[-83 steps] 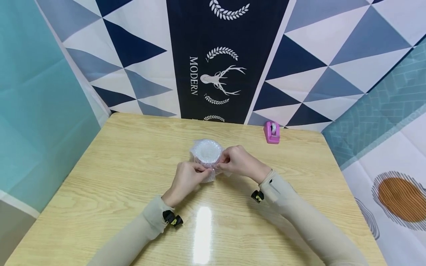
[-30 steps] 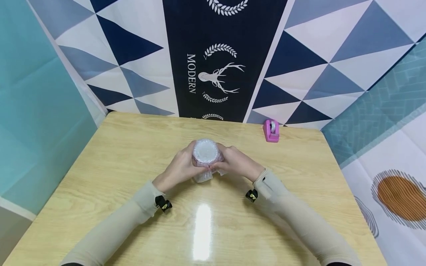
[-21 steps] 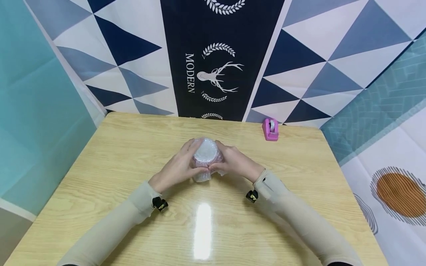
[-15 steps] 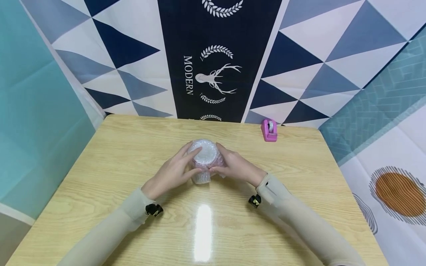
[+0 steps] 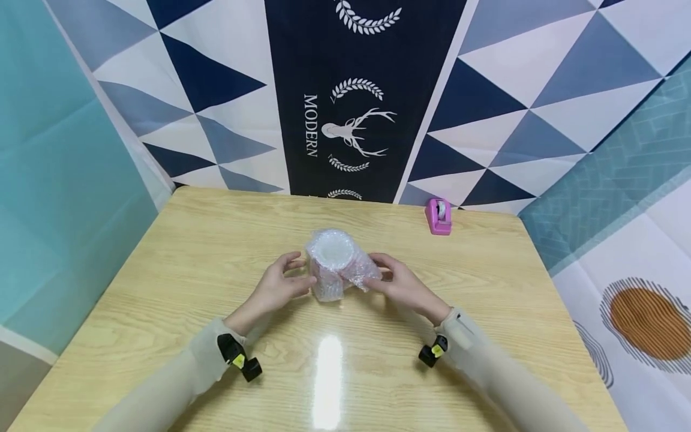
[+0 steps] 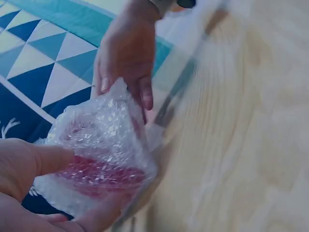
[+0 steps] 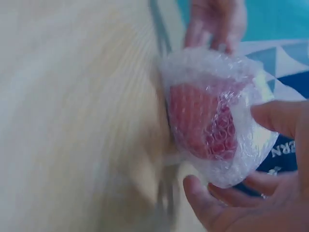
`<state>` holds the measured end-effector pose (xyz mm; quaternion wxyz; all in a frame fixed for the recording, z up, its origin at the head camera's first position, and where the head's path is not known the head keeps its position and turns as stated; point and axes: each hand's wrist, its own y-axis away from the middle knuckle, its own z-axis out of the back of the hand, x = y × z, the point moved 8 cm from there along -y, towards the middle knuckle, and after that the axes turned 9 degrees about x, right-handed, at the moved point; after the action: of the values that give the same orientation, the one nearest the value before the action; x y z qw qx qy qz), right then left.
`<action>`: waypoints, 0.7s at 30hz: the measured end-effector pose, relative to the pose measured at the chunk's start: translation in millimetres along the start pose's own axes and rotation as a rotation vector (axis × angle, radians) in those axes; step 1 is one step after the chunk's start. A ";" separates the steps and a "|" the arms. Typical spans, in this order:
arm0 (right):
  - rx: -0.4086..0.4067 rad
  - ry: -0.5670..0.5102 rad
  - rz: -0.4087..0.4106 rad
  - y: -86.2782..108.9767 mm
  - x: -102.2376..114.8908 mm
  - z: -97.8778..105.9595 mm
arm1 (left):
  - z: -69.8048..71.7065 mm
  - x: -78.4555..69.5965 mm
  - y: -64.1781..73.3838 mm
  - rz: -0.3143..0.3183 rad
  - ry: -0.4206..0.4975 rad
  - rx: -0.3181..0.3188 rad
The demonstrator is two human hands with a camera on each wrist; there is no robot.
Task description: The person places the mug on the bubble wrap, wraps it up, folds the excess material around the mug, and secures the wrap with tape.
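Note:
A round object in bubble wrap point(image 5: 333, 252) stands on the table, pale on top. Its side shows red through the wrap in the left wrist view and the right wrist view, and loose wrap edges flare out toward the front and right. What is inside is blurred by the wrap. My left hand point(image 5: 272, 291) is at its left side, fingers loosely bent and spread, fingertips right at the wrap. On the right, my right hand point(image 5: 402, 288) has its thumb and fingers parted around the flaring wrap edge, thumb tip overlapping it in the head view.
A pink tape dispenser point(image 5: 438, 217) with a roll in it stands near the back right edge of the wooden table point(image 5: 216, 240). Patterned cloth point(image 5: 367, 72) hangs behind the table, and teal cloth point(image 5: 75, 180) covers the left side.
Both hands held the wrapped object from the sides a second ago. They have since loosened and moved outward, and the wrap has sprung open toward the front and right.

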<state>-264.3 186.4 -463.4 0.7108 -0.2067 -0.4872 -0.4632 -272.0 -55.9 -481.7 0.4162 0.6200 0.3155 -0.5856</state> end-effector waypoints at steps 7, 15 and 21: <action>0.138 -0.746 -0.106 -0.4 -25.8 -22.5 | -8.3 16.4 -3.9 0.057 0.166 0.017; 0.093 -0.890 -0.071 -10.3 -27.7 -26.1 | -13.3 13.7 -12.0 0.059 0.161 -0.009; 0.021 -0.913 -0.076 -25.9 -30.7 -15.6 | -9.5 7.0 -28.9 0.049 0.118 -0.035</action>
<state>-281.8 176.3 -501.5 0.4080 -0.3646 -0.7624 -0.3453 -292.2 -34.9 -493.2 0.4217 0.6535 0.3345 -0.5322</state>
